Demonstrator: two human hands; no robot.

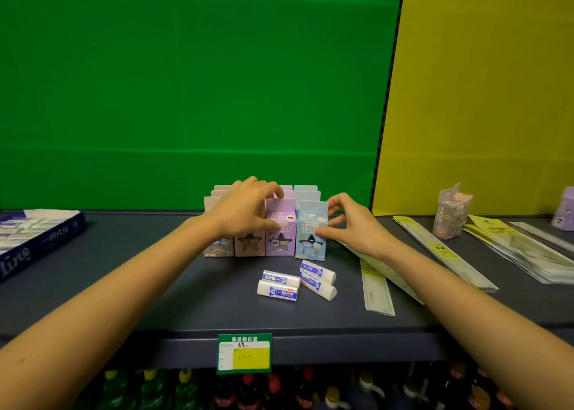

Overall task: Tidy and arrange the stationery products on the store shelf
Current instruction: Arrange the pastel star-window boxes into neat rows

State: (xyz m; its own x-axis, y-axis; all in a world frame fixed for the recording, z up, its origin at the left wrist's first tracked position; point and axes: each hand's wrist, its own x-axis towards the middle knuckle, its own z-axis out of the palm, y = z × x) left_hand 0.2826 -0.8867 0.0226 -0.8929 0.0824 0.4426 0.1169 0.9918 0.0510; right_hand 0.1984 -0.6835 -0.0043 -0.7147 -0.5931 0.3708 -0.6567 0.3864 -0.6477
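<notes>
Single head view, looking forward and down, close over shelf, green backdrop beyond

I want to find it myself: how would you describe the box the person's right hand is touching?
Start at the dark grey shelf before the green backdrop, where small cardboard boxes stand in rows. The right hand touches the pale blue box at the front row's right end. Its neighbours are purple or beige; it alone is blue.

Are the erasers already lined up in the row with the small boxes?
No, the four erasers lie loose on the shelf in front of the box row.
</notes>
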